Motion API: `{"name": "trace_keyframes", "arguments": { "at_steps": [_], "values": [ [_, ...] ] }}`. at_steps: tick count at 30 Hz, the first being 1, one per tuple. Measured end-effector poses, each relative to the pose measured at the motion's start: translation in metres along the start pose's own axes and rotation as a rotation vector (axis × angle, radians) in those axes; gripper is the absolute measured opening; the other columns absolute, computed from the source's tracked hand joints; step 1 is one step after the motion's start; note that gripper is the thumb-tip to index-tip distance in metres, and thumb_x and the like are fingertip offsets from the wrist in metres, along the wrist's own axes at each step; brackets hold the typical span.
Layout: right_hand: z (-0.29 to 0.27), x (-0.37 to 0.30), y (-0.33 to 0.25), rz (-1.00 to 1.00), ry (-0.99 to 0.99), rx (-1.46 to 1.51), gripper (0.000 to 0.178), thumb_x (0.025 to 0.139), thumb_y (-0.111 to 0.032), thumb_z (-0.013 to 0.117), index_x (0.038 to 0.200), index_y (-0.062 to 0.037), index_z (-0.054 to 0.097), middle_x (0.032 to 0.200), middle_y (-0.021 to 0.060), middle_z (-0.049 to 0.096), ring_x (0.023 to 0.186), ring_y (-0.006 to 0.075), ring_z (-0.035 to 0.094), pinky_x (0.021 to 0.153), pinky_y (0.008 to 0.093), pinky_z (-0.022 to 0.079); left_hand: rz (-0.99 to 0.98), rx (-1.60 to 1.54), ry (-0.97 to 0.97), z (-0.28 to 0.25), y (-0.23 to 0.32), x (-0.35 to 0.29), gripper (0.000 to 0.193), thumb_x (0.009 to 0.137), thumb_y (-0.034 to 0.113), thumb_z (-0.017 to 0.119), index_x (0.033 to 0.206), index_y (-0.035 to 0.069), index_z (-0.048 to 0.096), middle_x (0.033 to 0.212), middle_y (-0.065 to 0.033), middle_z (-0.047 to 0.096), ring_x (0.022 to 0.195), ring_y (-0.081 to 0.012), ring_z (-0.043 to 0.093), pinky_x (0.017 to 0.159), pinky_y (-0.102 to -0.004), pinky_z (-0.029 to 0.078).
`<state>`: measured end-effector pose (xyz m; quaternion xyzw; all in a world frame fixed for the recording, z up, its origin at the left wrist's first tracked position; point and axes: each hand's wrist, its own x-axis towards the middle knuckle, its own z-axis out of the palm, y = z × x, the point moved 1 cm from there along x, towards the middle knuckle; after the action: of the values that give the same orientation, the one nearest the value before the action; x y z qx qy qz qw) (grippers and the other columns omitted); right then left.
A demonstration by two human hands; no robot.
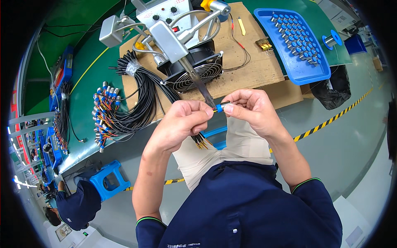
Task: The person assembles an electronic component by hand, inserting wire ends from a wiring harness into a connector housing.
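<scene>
Between thumb and fingers, my right hand [251,112] pinches a small silver cylinder with a blue end [220,108]. The blue end faces my left hand [185,120], which is closed on a thin wire. A short yellow bit of that wire shows at the fingertips, right by the blue end. From above, the long metal tip of a soldering iron [199,84] on a stand comes down close to this spot; whether it touches the cylinder I cannot tell. Below my left hand, several cable ends with bare coloured wires [202,143] hang over my lap.
A black fan [196,73] stands behind the iron, before a grey control box [167,14]. Left lies a bundle of black cables [144,89] with blue-and-silver ends [105,111]. A blue tray [304,77] of similar cylinders, a clip [264,45] and a solder spool [331,40] are right.
</scene>
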<state>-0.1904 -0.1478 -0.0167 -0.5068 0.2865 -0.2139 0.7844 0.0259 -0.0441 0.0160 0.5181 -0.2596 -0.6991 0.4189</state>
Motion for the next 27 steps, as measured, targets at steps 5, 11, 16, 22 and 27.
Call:
{"name": "trace_keyframes", "arguments": {
  "at_steps": [5, 11, 16, 22, 27],
  "values": [
    [0.000, -0.001, 0.005, 0.001, 0.007, -0.001, 0.026, 0.099, -0.013, 0.080, 0.116, 0.0058, 0.075, 0.101, 0.0067, 0.079, 0.090, 0.0088, 0.071, 0.084, 0.0249, 0.056, -0.014, 0.015, -0.003, 0.001, -0.002, 0.000, 0.013, 0.107, 0.013, 0.069, 0.100, 0.003, 0.070, 0.074, 0.0075, 0.055, 0.062, -0.0019, 0.043, 0.055, -0.0210, 0.029],
    [0.000, -0.005, 0.012, -0.016, 0.017, 0.010, 0.028, 0.098, -0.014, 0.084, 0.115, 0.0064, 0.074, 0.097, 0.0043, 0.076, 0.086, 0.0046, 0.069, 0.078, 0.0214, 0.056, -0.028, 0.020, 0.007, 0.003, -0.007, -0.001, 0.013, 0.107, 0.013, 0.069, 0.099, 0.004, 0.071, 0.073, 0.0080, 0.053, 0.062, -0.0018, 0.042, 0.055, -0.0210, 0.028],
    [0.002, -0.010, 0.009, -0.002, 0.002, 0.019, 0.023, 0.099, -0.009, 0.081, 0.116, 0.0059, 0.074, 0.101, 0.0053, 0.077, 0.089, 0.0052, 0.068, 0.079, 0.0206, 0.055, -0.033, 0.045, 0.009, 0.004, -0.007, -0.003, 0.013, 0.107, 0.013, 0.069, 0.098, 0.003, 0.071, 0.073, 0.0081, 0.054, 0.062, -0.0016, 0.042, 0.055, -0.0211, 0.029],
    [0.001, -0.016, 0.014, -0.005, 0.012, -0.025, 0.024, 0.099, -0.007, 0.082, 0.116, 0.0061, 0.073, 0.098, 0.0036, 0.076, 0.078, 0.0001, 0.061, 0.066, 0.0166, 0.046, -0.034, 0.067, 0.004, 0.004, -0.011, -0.004, 0.012, 0.105, 0.011, 0.071, 0.100, 0.001, 0.072, 0.074, 0.0073, 0.055, 0.062, -0.0021, 0.044, 0.055, -0.0216, 0.031],
    [0.000, -0.018, 0.015, -0.018, 0.016, -0.090, 0.025, 0.098, -0.008, 0.083, 0.116, 0.0057, 0.073, 0.094, 0.0009, 0.074, 0.071, -0.0028, 0.051, 0.060, 0.0160, 0.039, -0.035, 0.135, 0.003, 0.005, -0.011, -0.006, 0.015, 0.106, 0.013, 0.070, 0.106, -0.002, 0.072, 0.075, 0.0057, 0.057, 0.063, -0.0020, 0.045, 0.055, -0.0218, 0.032]
  ]
}}
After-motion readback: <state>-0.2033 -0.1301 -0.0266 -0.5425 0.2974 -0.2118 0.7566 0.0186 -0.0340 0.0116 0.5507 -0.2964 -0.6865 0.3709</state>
